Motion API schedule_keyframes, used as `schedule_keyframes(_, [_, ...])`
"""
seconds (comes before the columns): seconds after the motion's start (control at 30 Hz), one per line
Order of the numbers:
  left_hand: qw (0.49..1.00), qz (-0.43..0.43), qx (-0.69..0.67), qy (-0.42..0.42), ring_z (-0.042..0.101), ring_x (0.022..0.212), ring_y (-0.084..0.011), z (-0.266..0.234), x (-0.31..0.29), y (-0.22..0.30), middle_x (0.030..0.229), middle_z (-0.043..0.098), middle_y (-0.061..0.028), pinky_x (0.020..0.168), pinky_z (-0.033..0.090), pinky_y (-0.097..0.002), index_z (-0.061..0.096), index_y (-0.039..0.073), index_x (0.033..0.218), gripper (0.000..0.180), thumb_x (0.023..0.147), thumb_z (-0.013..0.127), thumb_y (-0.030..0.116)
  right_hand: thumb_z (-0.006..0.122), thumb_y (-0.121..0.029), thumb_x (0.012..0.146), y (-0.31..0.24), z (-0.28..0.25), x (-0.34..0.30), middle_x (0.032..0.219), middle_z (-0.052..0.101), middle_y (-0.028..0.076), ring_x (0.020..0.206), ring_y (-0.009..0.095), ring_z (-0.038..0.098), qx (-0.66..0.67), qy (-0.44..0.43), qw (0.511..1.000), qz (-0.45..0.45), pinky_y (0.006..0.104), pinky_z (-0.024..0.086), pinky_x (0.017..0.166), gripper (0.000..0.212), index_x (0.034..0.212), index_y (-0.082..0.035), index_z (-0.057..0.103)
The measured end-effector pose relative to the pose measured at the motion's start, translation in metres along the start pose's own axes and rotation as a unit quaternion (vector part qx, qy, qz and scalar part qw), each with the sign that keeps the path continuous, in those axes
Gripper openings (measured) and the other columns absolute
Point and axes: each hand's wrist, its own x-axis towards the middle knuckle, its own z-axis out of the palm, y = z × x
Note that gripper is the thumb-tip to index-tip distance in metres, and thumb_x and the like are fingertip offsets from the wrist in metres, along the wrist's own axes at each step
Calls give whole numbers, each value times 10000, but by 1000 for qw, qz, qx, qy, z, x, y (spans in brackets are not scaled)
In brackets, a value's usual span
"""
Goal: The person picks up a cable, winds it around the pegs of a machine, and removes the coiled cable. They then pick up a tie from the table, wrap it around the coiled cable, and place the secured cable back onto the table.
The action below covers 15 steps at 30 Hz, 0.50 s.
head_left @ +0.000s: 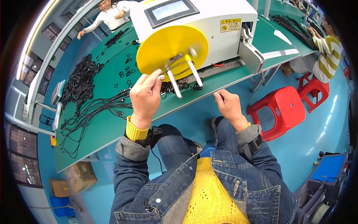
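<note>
A white winding machine (pixel 220 44) stands on the green table with a yellow disc (pixel 160 48) facing me. Two pale metal pegs (pixel 193 74) stick out from the disc, and a black cable (pixel 181 71) runs about them, smeared by motion. At the disc's lower left edge my left hand (pixel 143 99) pinches the black cable between thumb and fingers. My right hand (pixel 229 106) hangs apart from the machine, in front of the table edge. Its fingers are curled in with the thumb against them; whatever they may hold is hidden.
Straight black cables (pixel 100 106) lie left of my left hand, beside a heap of coiled cables (pixel 82 76). A metal ruler (pixel 223 67) lies along the machine's base. Red stools (pixel 281 112) stand at the right. Two people work across and to the right.
</note>
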Motion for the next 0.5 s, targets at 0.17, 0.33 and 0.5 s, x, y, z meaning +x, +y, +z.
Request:
schedule_keyframes(0.17, [1000, 3, 2, -10, 475, 498, -199, -7, -5, 10, 607, 500, -90, 475, 403, -290, 637, 29, 956, 191, 782, 646, 109, 579, -152, 816, 4, 0, -14, 590, 586, 129, 532, 266, 594, -1, -32, 999, 6, 329, 457, 494, 152, 756, -13, 593])
schedule_keyframes(0.33, [999, -34, -21, -29, 486, 506, -205, -11, -17, 17, 632, 518, -95, 480, 407, -292, 624, 34, 995, 212, 791, 633, 93, 580, -153, 816, 9, 2, -24, 590, 591, 120, 538, 255, 598, -6, -58, 998, 14, 322, 463, 507, 150, 762, -14, 597])
schedule_keyframes(0.5, [999, -25, -35, -15, 514, 547, -222, 2, -30, 22, 656, 537, -110, 501, 420, -299, 595, 20, 1057, 254, 809, 606, 72, 582, -150, 813, 11, 4, -27, 592, 594, 116, 547, 246, 603, 2, -79, 996, 30, 319, 467, 518, 144, 763, -16, 599])
